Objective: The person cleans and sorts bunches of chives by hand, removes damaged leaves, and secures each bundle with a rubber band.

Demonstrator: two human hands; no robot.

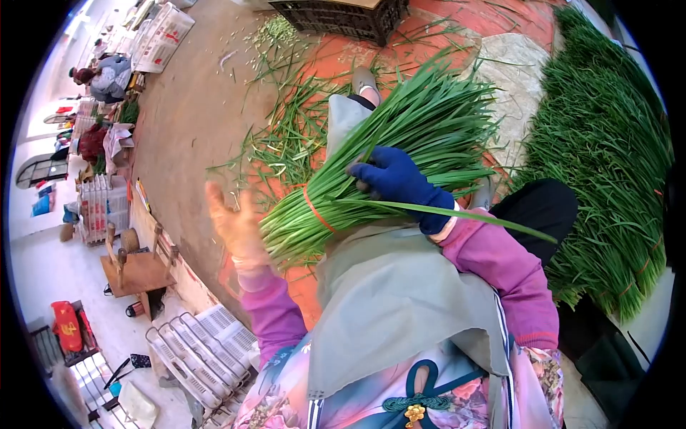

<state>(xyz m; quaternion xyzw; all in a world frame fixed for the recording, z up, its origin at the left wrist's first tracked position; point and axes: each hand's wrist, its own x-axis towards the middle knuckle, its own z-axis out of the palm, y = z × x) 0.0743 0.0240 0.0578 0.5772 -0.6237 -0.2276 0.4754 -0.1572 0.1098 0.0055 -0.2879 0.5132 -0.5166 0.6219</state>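
Note:
A large bundle of garlic chives [429, 121] lies slantwise across my lap, its pale stem ends toward the lower left. An orange-red band [314, 207] goes round it near the stems. My right hand [396, 182], in a dark blue glove, has curled fingers on the bundle's upper side and grips some of the chive leaves. One long loose leaf [500, 222] sticks out past that wrist. Beside the stem ends, my left hand [234, 227] is raised, blurred by motion, fingers apart, with nothing visible in it. A grey-green apron [407, 293] covers my lap.
A big heap of chives [600, 164] lies at the right, next to a pale sack [511, 93]. Leaf scraps [289, 136] litter the floor ahead. A black crate [343, 21] stands at the top. White crates [204, 354] and a wooden stool [136, 272] are at the left; another person [111, 77] sits farther off.

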